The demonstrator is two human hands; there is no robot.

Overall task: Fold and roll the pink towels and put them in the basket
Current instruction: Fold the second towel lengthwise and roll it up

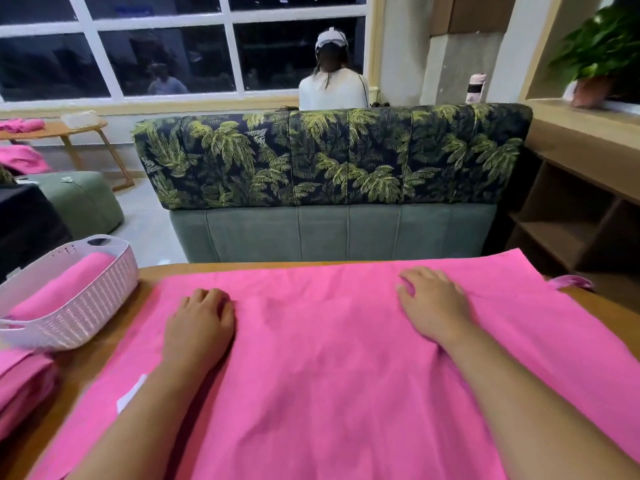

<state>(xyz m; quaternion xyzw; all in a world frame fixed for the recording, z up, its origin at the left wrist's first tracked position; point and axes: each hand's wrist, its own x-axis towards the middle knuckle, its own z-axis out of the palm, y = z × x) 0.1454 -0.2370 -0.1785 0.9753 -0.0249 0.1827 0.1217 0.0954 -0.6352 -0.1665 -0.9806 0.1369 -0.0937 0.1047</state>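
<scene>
The pink towel lies spread flat on the wooden surface, covering most of it. Its far edge runs side to side along the surface's far rim, rising a little toward the right. Seen from here its long axis runs left to right, though the near edge falls outside the frame. A small fabric loop sticks out at the far right corner, and a white label sits near the left edge.

Both forearms reach forward over the cloth, palms down. The left hand rests on the left-centre of the towel with its fingers bent at the knuckles. Whether they pinch any cloth or only press on it cannot be told. The right hand lies open and flat on the right-centre, fingers spread and pointing away and slightly left. Faint creases fan out from under it.

At the far left of the surface stands a white perforated basket with one rolled pink towel lying in it. Just in front of the basket is a stack of folded pink towels.

Beyond the surface is the back of a sofa draped with a palm-leaf cover, and a person in white sits facing a window. A wooden shelf unit and a potted plant stand to the right.
</scene>
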